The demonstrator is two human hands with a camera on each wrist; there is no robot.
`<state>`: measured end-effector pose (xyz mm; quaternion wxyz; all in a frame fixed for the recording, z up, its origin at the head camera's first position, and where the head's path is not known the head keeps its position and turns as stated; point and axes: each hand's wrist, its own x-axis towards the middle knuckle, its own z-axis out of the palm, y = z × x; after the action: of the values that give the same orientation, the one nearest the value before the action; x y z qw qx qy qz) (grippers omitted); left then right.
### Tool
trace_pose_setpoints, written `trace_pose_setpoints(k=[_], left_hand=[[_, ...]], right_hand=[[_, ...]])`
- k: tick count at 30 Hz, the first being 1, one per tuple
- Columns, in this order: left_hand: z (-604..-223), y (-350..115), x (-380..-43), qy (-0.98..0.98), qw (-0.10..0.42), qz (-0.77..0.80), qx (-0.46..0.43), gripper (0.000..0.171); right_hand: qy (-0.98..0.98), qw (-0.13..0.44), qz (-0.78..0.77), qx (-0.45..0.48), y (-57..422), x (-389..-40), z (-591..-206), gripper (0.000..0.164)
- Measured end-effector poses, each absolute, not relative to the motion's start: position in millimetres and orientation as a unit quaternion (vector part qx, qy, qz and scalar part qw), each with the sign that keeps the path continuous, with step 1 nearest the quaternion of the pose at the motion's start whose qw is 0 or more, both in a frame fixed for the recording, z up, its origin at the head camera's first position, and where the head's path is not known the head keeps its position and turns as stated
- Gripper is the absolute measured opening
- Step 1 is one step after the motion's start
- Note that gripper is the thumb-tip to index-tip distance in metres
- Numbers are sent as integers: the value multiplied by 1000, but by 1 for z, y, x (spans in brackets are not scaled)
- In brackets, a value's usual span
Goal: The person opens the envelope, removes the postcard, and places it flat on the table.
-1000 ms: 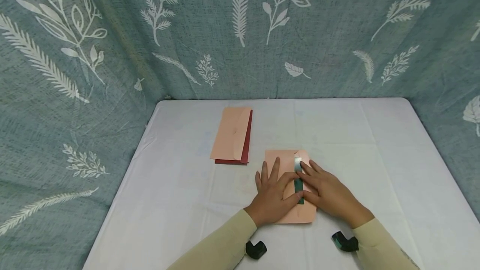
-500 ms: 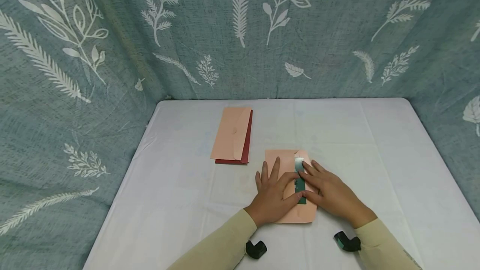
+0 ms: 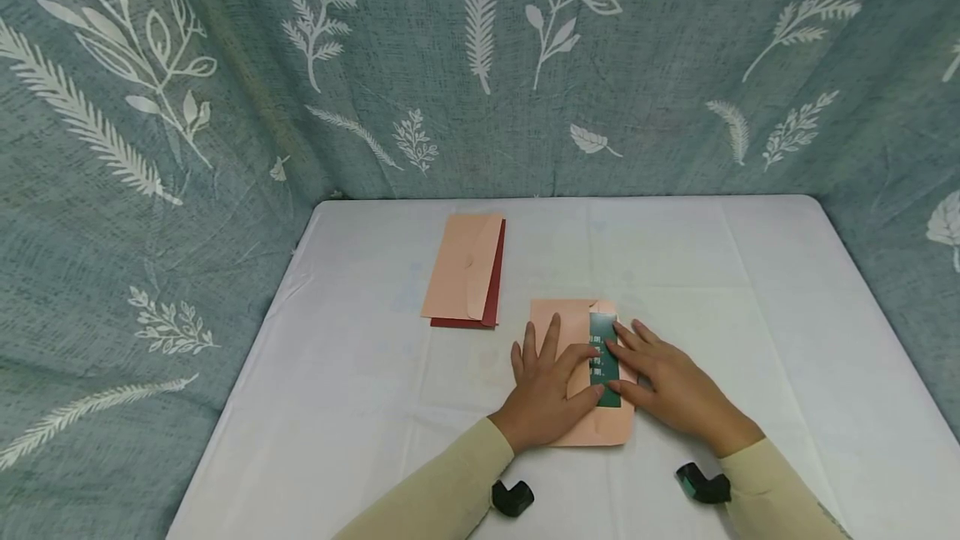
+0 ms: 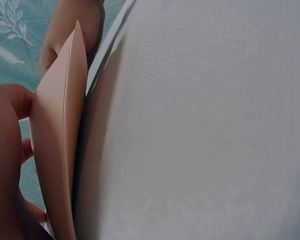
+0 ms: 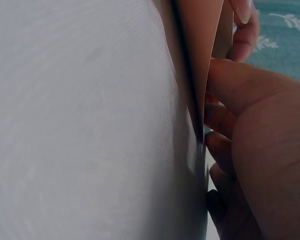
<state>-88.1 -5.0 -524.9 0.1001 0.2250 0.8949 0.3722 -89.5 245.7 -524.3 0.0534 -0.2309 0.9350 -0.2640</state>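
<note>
Midway between the left and right edges of the table, in its near half: a pink envelope, lying flat. From its mouth, reaching toward the table's right edge, a green card with white lettering, only part of it showing. On the envelope, pressing from the left, the left hand, fingers spread, forefinger and thumb reaching to the card. At the card's right side, fingertips touching, the right hand, thumb and fingers set apart along that edge; cannot tell from any view whether pinching the card or merely pressing it. In the left wrist view, the envelope edge-on, layers slightly parted at one corner. Near the table's far edge, left of middle, a second envelope, also pink, on top of dark red paper. Beyond the far edge, a green curtain with white leaf patterns. Beside each pale sleeve, a small black piece.
</note>
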Motion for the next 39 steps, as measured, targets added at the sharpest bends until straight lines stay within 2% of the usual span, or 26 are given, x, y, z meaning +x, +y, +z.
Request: trace_pose_setpoints(k=[22,39], left_hand=[[-525,-5,-87,899,90,364,226,48],[-526,-3,-89,901,89,362,223,47]], right_hand=[[945,43,-250,-204,256,-86,-521,67],[949,64,-244,-187,266,-87,-521,71]])
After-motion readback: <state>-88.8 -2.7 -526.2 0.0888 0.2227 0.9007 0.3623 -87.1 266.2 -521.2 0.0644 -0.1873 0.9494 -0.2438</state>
